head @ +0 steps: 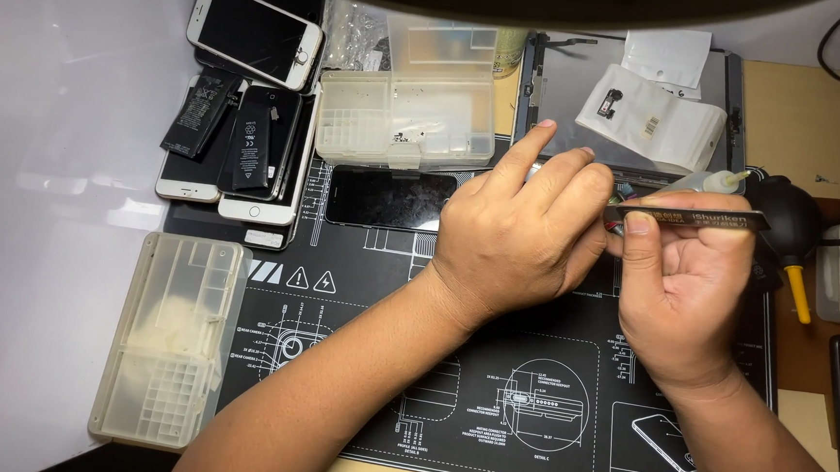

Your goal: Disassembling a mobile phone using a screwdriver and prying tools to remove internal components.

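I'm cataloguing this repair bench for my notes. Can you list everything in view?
work mat: 1, black, centre
phone on mat: 1, dark screen, beside left hand
stacked phones: several, white, upper left
loose batteries: 2, black, on the stack
parts boxes: 2, clear; top centre, lower left
plastic bags: 2, white, top right
dust blower: 1, black, right
tweezers: 1, dark, in right hand
left hand: 1
right hand: 1

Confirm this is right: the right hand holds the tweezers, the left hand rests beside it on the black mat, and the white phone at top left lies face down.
One detail is wrong. The head view shows the white phone lying face up, its dark cracked screen showing. The rest holds: the right hand holds the tweezers, and the left hand is beside it over the black mat.
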